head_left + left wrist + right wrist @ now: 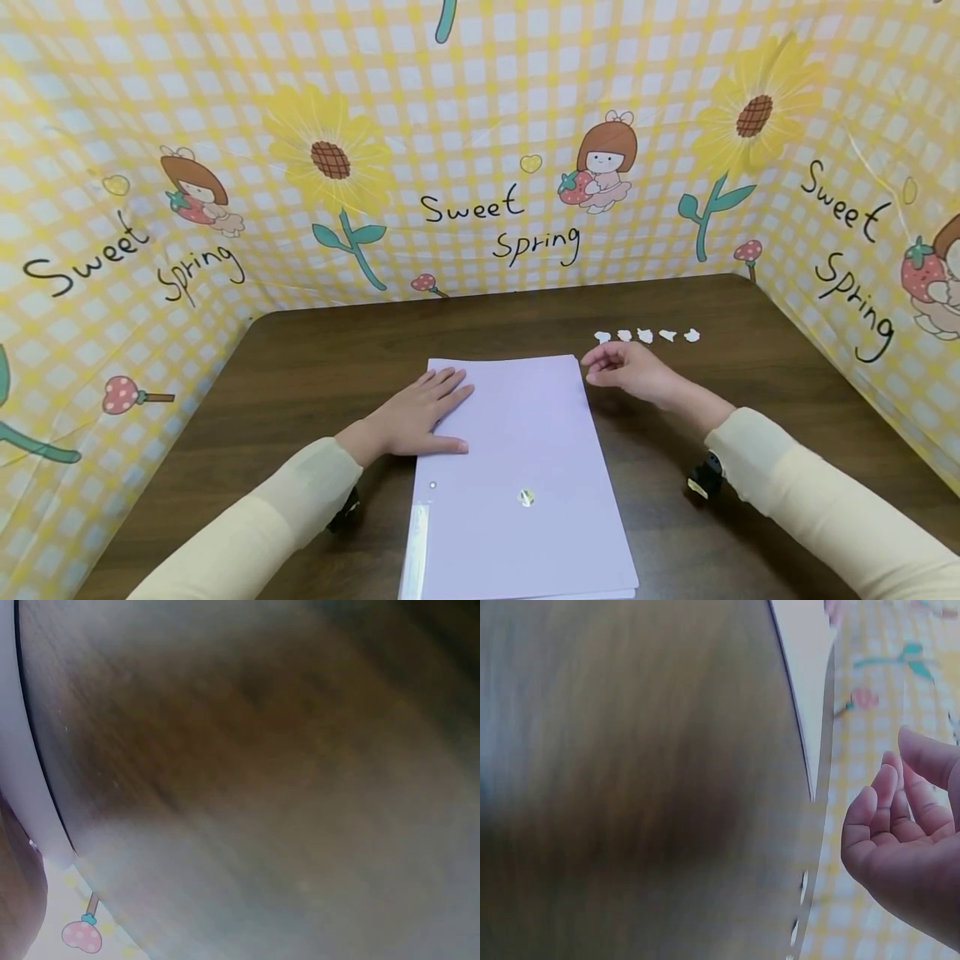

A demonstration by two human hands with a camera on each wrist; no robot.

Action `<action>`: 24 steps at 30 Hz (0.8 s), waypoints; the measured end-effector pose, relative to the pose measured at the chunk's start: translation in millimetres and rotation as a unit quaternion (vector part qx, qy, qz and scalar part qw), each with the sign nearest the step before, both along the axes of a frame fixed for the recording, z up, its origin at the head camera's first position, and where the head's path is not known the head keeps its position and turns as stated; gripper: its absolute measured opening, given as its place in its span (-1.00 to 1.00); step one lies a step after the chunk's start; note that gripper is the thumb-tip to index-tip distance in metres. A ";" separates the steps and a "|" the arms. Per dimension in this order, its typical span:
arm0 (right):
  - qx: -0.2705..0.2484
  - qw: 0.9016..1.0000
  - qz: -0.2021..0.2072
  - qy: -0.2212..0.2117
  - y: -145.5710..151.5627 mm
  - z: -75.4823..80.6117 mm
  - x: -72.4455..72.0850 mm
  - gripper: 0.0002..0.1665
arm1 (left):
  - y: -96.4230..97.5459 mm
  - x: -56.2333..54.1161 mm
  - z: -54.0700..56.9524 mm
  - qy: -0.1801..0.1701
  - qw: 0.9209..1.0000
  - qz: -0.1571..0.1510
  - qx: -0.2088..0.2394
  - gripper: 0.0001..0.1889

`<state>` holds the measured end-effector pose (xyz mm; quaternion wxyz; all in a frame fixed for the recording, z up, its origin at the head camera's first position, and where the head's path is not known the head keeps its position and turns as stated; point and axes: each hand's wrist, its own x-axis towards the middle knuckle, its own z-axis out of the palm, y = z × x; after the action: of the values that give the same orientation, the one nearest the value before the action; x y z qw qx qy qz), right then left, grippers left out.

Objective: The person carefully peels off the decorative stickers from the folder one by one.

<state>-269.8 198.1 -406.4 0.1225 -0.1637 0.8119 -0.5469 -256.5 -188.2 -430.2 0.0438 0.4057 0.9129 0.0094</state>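
The lilac folder [525, 417] lies on the brown table [315, 358], lower centre of the head frame. The left hand [416, 417] rests on the folder's left edge — fingers spread wide. The right hand [633, 371], loosely curled round nothing, hovers beside its upper right corner — just below five white scraps [645, 336].

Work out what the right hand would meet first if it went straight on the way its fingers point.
Probably the folder, near its far right corner: in the head view that lies just left of the right hand. The hand's height is unclear, so it might pass above.
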 end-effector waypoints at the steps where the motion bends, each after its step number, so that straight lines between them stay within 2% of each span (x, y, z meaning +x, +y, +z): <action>1: -0.004 1.000 0.008 -0.002 -4.2 -0.5 2.2 -0.66 | 0.1 0.1 -0.1 0.000 1.000 -0.001 0.000 0.04; 12: -0.009 0.995 0.095 -0.015 -46.0 0.7 32.8 -0.69 | -0.1 -0.4 -1.5 0.003 1.000 0.001 -0.003 0.04; 24: -0.006 0.981 0.191 -0.038 -75.4 -1.8 60.0 -0.72 | 0.6 -1.1 -2.5 0.009 1.000 0.007 -0.009 0.05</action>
<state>-209.8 122.7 -408.2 0.2542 -0.2959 0.7569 -0.5243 -257.5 -187.6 -432.7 0.0392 0.3985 0.9163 -0.0021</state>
